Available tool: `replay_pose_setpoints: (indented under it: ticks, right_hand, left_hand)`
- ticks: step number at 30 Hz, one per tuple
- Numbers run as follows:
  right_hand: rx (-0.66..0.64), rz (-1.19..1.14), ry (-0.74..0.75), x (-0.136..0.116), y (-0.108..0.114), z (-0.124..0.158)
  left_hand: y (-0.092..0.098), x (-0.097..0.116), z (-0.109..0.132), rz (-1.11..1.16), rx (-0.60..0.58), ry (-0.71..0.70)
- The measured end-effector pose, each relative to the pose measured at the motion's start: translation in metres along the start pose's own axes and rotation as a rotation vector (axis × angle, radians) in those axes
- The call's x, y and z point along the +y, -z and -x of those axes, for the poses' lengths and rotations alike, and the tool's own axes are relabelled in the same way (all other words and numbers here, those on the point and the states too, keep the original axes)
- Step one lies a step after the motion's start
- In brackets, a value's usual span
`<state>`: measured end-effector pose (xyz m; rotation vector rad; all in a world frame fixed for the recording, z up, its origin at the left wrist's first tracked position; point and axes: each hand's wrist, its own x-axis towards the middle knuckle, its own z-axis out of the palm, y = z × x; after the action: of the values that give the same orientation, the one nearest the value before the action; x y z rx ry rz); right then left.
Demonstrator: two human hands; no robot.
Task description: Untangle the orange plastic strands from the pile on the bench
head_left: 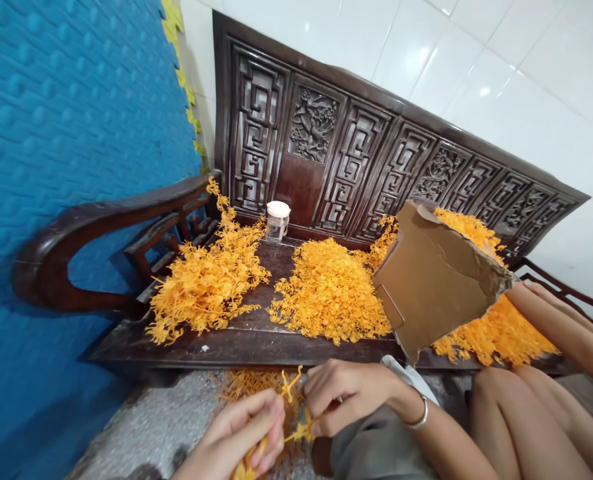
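Observation:
My left hand (253, 427) is closed around several thin orange branched plastic pieces (246, 467) low in the view. One orange piece (290, 383) sticks up by its fingertips. Just to the right, my right hand (343, 393), with a silver bracelet at the wrist, pinches a small star-shaped orange piece (303, 428). A thin strand from that piece reaches toward my left hand. Ahead on the dark wooden bench (256, 347) lie a loose heap of longer orange sprigs (203, 280) at left and a dense pile of small orange pieces (333, 293) in the middle.
A torn cardboard sheet (436, 280) stands tilted on the bench, with another orange pile (501, 333) behind it. A co-worker's arm (571, 327) and knees are at right. A white-lidded clear jug (277, 221) stands by the carved backrest. Orange scraps (251, 385) lie on the floor.

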<state>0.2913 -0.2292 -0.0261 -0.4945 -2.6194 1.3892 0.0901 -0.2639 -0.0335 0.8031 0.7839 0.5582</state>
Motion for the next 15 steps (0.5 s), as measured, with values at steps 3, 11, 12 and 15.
replay_pose_setpoints:
  ticks: [3,11,12,15]
  right_hand:
    - [0.035,0.012,-0.006,-0.001,0.001,0.001]
    - [0.350,0.074,-0.055,0.014,-0.008,-0.001]
    - [0.385,0.115,-0.045,0.015,-0.010,-0.003]
    - [0.441,0.324,-0.002,0.014,-0.018,-0.008]
  left_hand:
    - [-0.001,0.002,0.000,0.018,0.024,-0.019]
    - [0.008,0.005,-0.010,0.079,0.049,-0.134]
    - [0.009,0.005,-0.012,0.090,0.019,-0.142]
    - [0.013,0.003,-0.016,0.138,-0.067,-0.136]
